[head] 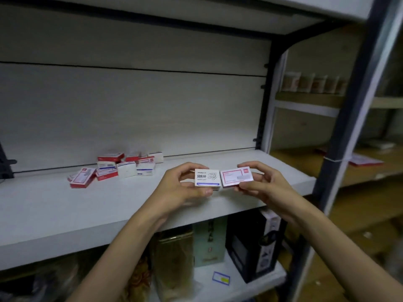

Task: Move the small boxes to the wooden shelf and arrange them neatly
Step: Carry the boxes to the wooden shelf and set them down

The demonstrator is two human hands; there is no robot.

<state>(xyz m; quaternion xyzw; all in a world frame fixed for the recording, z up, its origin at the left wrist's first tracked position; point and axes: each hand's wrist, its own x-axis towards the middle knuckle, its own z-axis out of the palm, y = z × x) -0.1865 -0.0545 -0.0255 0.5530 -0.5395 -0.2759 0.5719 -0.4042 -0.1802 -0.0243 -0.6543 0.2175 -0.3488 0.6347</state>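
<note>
You are holding two small boxes up in front of you, just above the front part of the white shelf [65,203]. Your left hand [181,186] is pinching the white box [206,179], the one with the blue stripe, with your fingers curled over its top and your thumb under it. Your right hand [259,182] is gripping the pink box [236,177] the same way. The two boxes are touching side by side, edge to edge, and neither one is resting on the shelf yet. Further back and to the left, a messy pile of boxes [117,168] is lying on the shelf near the back wall. Some are stacked, some are leaning, and one red and white box [82,178] is lying tilted at the left end of the pile. I think the job is only partly done: many boxes are already sitting on the shelf, but they are not looking neat. You are probably getting ready to put these two down, and after that the pile is still waiting to be lined up in tidy rows
</note>
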